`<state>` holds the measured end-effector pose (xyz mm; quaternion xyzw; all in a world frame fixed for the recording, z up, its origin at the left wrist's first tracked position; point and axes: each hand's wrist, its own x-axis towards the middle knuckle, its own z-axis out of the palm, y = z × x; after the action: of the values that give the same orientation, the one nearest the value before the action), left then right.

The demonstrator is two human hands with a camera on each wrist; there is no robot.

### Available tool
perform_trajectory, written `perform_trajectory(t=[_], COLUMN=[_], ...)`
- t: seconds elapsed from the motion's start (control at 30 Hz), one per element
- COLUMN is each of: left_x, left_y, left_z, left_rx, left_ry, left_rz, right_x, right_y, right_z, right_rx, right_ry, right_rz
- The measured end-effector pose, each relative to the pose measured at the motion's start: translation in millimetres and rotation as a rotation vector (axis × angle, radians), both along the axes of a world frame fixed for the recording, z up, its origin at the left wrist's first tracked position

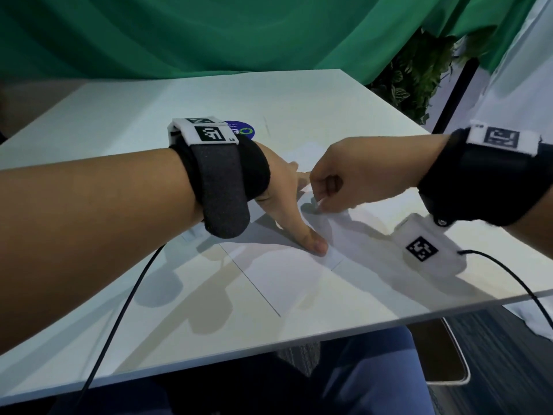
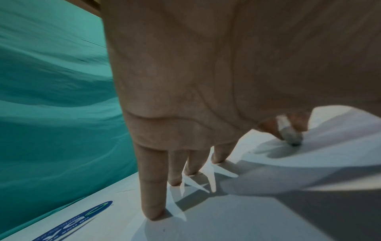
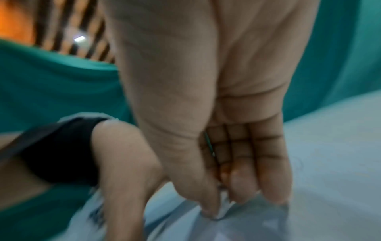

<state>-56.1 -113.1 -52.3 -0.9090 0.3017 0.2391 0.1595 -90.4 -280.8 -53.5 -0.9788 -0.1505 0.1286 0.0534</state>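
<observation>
A white sheet of paper [image 1: 287,277] lies on the white table [image 1: 119,121]. My left hand [image 1: 288,202] presses on it with straight, spread fingers [image 2: 153,195], the thumb [image 1: 314,244] flat near the sheet's front corner. Just to the right, my right hand [image 1: 323,193] is curled, its thumb and fingers pinching a small whitish piece [image 2: 288,132] whose tip touches the paper. In the right wrist view the same pinch [image 3: 221,208] shows, blurred. I cannot tell whether the piece is a short stick or a lifted bit of paper.
A round blue sticker [image 1: 244,130] sits on the table beyond my left wrist. A green cloth [image 1: 209,34] hangs behind, with a leafy plant [image 1: 413,82] at the back right. Black cables [image 1: 119,310] trail from both wrists across the table's near edge [image 1: 269,357].
</observation>
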Motion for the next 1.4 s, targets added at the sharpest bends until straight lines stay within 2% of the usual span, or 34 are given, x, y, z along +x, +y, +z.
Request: perform_trajectory(t=[0.07,0.17,0.23,0.3,0.37,0.47,0.53,0.63,0.77,0.9,0.97,1.03,1.1,1.2,1.3,1.4], left_x=[-1,-1,-1,0,1,0,0,1,1,4,4,2,3,3,1,2], left_y=[0,-2,-2,-1,0,-1,-1,1,1,2,1,0,0,1,-1,0], left_z=[-1,0,0,-1,-1,0,-1,-1,-1,-3,-2,-2,-2,-2,-2,-2], left_rx=[0.004,0.017,0.009,-0.011,-0.008,-0.001,-0.005,-0.031,-0.025,-0.037,-0.038,-0.026,-0.031,-0.04,-0.018,-0.016], left_ry=[-0.009,-0.025,-0.014,-0.004,-0.009,-0.021,-0.008,0.021,0.001,0.028,0.019,0.003,0.027,0.056,-0.007,-0.005], left_rz=[0.003,0.01,-0.002,-0.026,-0.018,0.01,0.007,-0.012,0.01,0.012,0.01,0.019,0.031,0.023,0.014,0.019], right_x=[7,18,13,-1,2,19,21,13,23,18,19,26,28,25,30,30], right_y=[-9,-22,-10,5,0,-19,-15,2,-10,3,1,-7,-6,3,-5,0], right_z=[3,8,4,1,3,9,5,1,8,2,5,7,6,3,7,2], right_rx=[0.022,-0.021,-0.049,-0.028,0.019,-0.015,-0.031,-0.019,0.017,0.01,0.033,0.019,0.001,0.005,0.03,0.025], right_ry=[0.03,-0.056,-0.077,-0.012,0.043,-0.036,-0.087,-0.019,-0.055,-0.022,0.004,-0.043,-0.078,-0.012,-0.029,-0.067], right_rz=[-0.059,-0.146,-0.074,-0.001,-0.028,-0.161,-0.13,-0.028,-0.164,-0.035,-0.066,-0.151,-0.129,-0.053,-0.146,-0.099])
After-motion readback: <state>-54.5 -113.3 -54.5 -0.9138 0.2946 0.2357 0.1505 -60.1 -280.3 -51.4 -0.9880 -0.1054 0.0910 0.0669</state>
